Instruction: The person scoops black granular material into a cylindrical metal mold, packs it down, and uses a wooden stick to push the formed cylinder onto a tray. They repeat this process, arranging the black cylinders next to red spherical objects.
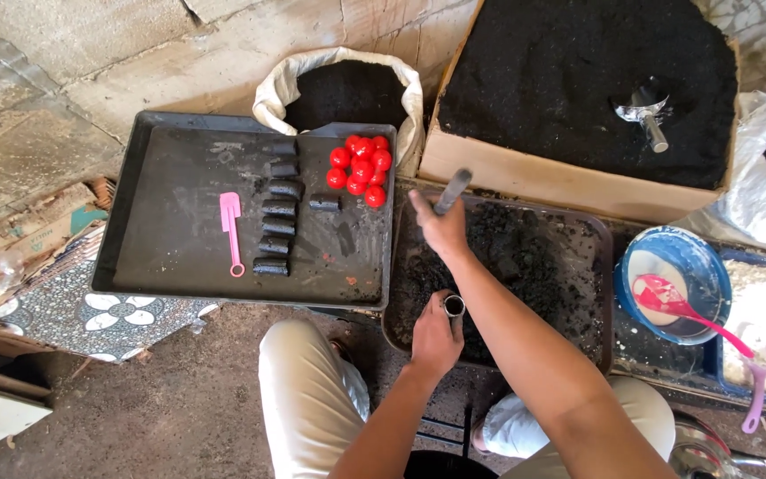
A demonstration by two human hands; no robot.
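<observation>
Tube (454,306), a short metal cylinder, stood upright with its open end up at the near edge of the right tray (594,293), which was filled with black powder. The left hand (436,339) gripped it, fingers curled together around its wall. The right hand (441,226) was raised over the far left corner of the same tray, fingers closed around a grey rod (454,190) that slanted up and away. On the left tray (135,257), a column of black cylinders (277,217) lay near the middle, one more beside it, with red caps (361,164) clustered at the far right corner and a pink spatula (231,226) left of the column. Beyond the trays stood a sack (281,89) and a box (534,177) of black powder, the box holding a metal scoop (644,111). A blue bowl (707,266) with a pink spoon (684,309) sat to the right.
</observation>
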